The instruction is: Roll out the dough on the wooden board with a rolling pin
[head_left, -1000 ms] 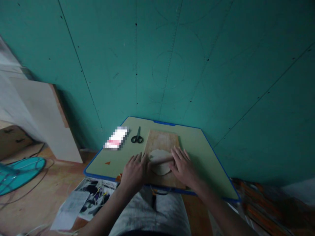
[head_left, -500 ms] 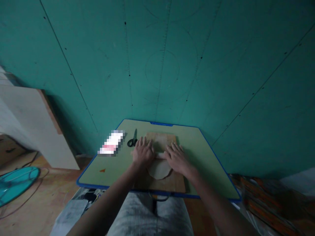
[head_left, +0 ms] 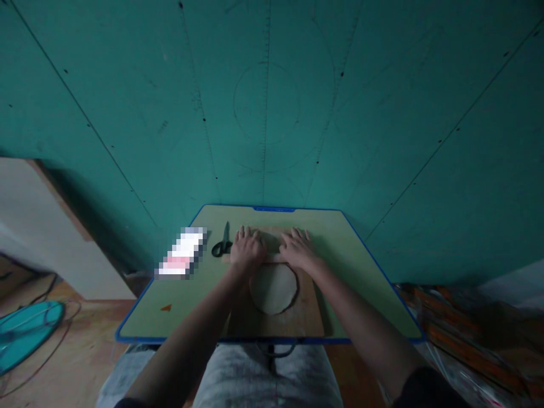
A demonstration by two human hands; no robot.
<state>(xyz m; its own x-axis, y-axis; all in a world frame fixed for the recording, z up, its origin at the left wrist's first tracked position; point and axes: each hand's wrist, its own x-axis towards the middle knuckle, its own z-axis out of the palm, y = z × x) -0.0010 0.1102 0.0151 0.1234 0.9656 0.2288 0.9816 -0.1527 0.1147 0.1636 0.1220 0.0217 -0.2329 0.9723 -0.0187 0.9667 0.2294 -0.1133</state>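
Observation:
A pale rolling pin (head_left: 275, 258) lies crosswise on a wooden board (head_left: 249, 323), mostly covered by my hands. Both palms rest on top of it: my left hand (head_left: 247, 249) toward its left end, my right hand (head_left: 296, 248) toward its right. The fingers of each hand stretch forward over the pin, apart from one another, not wrapped around it. On the near side of the pin, a flat round sheet of dough (head_left: 274, 288) lies on the board. The pin is at the dough's far edge. Black-handled scissors (head_left: 221, 247) lie just left of my left hand.
The board sits on a pale green table with a blue rim (head_left: 369, 249). A blurred-out bright rectangle (head_left: 182, 253) and a small orange triangle (head_left: 166, 307) are on the table's left side. Behind stands a green wall (head_left: 272, 102). A white panel (head_left: 55, 238) leans at left.
My hands and the rolling pin have moved forward, away from me, from over the dough to its far edge. More of the round dough shows now. The camera view has shifted slightly.

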